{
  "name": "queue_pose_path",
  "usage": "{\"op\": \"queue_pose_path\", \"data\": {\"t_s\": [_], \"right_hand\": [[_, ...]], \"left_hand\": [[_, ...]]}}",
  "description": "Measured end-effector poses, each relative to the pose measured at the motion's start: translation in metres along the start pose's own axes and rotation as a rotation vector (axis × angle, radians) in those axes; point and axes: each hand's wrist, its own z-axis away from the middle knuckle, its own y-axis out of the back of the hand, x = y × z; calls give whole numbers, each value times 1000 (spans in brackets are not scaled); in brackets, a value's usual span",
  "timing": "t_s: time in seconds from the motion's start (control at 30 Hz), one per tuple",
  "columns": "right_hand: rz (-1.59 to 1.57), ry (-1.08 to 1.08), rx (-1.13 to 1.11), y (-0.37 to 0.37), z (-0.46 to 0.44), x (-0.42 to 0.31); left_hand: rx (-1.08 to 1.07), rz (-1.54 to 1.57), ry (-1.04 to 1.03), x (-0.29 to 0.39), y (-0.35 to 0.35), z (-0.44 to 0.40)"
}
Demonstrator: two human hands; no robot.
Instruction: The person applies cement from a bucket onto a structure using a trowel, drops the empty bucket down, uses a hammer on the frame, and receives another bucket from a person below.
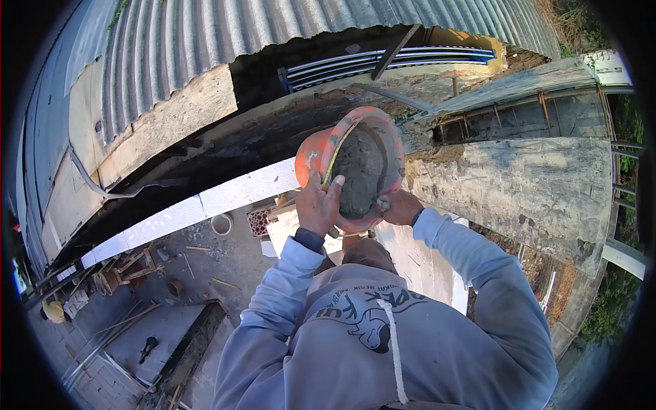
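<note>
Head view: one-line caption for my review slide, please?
Left hand and right hand grip an orange bucket of grey mix, with corrugated roofing beyond.

The round orange-red bucket (313, 156) hides its own underside. The grey corrugated roof (205, 37) runs past the top edge, the grey hooded sweatshirt (437, 342) past the bottom. Brown clutter (137, 270) at lower left is too small to identify.

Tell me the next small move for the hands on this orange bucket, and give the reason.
I'd probably ease the bucket a little to the right, toward the trough with exposed rods: the left hand and right hand both hold the bucket, grey mix fills part of it, and the trough lies off to that side.
</note>
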Motion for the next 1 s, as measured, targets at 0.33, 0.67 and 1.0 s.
{"op": "queue_pose_path", "data": {"t_s": [0.33, 0.67, 1.0], "right_hand": [[-262, 8, 205, 1, 23, -12], [-206, -107, 371, 16, 50, -36], [-409, -164, 409, 45, 108, -30]], "left_hand": [[92, 159, -6, -16, 22, 2], [252, 139, 115, -148, 50, -13], [191, 213, 118, -155, 51, -13]]}}
